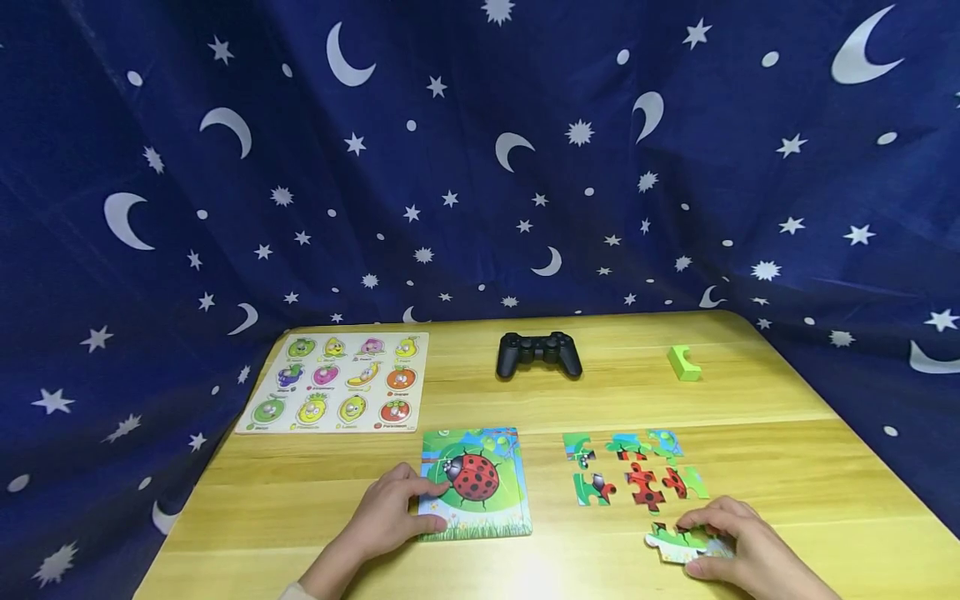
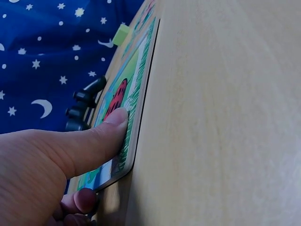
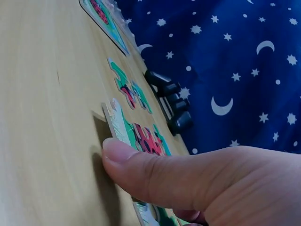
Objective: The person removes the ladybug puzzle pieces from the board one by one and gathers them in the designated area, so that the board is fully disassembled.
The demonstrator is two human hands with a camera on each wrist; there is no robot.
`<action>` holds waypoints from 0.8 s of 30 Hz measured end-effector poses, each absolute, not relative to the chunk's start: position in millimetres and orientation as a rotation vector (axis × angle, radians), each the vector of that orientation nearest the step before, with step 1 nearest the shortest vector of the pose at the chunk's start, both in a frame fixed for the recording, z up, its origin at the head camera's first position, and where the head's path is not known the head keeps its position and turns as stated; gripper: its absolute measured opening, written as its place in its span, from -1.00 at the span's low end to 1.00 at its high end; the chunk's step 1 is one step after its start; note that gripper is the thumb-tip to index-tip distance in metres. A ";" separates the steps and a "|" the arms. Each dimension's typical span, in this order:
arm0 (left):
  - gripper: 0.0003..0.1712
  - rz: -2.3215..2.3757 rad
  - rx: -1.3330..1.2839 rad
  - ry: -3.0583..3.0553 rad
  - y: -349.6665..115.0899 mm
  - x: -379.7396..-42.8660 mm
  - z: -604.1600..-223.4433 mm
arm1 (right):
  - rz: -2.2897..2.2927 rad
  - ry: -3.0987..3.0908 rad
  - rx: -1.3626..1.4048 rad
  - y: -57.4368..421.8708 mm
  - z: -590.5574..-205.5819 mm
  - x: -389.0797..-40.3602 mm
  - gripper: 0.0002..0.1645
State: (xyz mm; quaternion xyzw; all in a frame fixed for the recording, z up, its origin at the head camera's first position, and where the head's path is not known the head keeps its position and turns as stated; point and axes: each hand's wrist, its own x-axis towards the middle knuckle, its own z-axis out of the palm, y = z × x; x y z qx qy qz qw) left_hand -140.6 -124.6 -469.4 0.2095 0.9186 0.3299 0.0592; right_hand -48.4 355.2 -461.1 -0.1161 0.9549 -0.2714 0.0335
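A square ladybug picture board (image 1: 474, 478) lies flat on the table. My left hand (image 1: 386, 512) rests on its left side; the thumb (image 2: 110, 134) lies on top near the grassy lower edge, with another finger on the picture. Front right, my right hand (image 1: 738, 542) pinches a green and white jigsaw piece (image 1: 678, 546) between thumb and fingers. In the right wrist view a shadow falls below that piece (image 3: 117, 125). Part of another piece (image 3: 146, 214) shows beneath this hand. Behind the hand lie several loose ladybug jigsaw pieces (image 1: 647, 489).
A fruit peg board (image 1: 337, 382) lies at the back left of the wooden table (image 1: 360, 457). A black game controller (image 1: 538, 353) sits at the back middle, with a light green block (image 1: 684, 363) right of it. A dark blue curtain (image 1: 465, 167) hangs behind.
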 end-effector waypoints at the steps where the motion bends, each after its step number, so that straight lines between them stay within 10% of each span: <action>1: -0.40 0.999 0.634 2.780 -124.7 -140.7 -469.6 | -0.835 2.943 -0.371 355.0 -462.1 -48.8 -0.54; 24: -0.40 1.005 0.633 2.782 -125.7 -140.6 -471.0 | -0.861 3.058 -0.543 349.0 -470.9 -54.6 -0.54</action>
